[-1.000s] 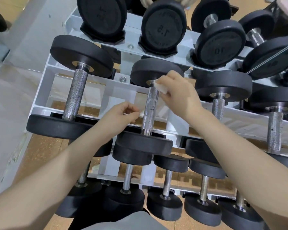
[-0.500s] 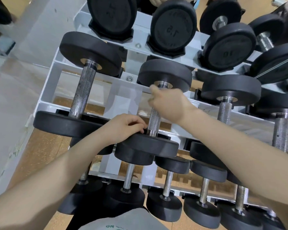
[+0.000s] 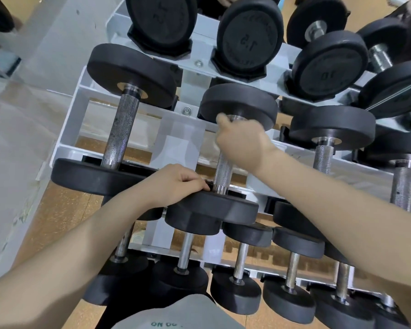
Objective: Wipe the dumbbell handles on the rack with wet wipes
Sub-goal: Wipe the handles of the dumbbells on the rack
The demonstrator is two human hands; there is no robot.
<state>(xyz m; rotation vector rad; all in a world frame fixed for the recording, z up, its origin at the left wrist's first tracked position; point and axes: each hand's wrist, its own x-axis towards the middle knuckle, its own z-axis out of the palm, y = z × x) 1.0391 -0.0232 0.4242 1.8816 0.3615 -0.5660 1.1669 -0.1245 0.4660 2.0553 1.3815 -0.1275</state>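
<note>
Two hands work at the rack (image 3: 119, 150): right hand (image 3: 241, 143) grips the dumbbell handle (image 3: 222, 170); left hand (image 3: 176, 184), fingers curled, presses its near weight (image 3: 214, 205).

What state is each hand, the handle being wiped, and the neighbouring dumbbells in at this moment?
Right hand: curled round the upper part of the middle dumbbell handle; wipe not visible.
Left hand: fingers curled, resting on that dumbbell's near head.
Left dumbbell: racked, untouched.
Right dumbbell: racked, untouched.
</note>
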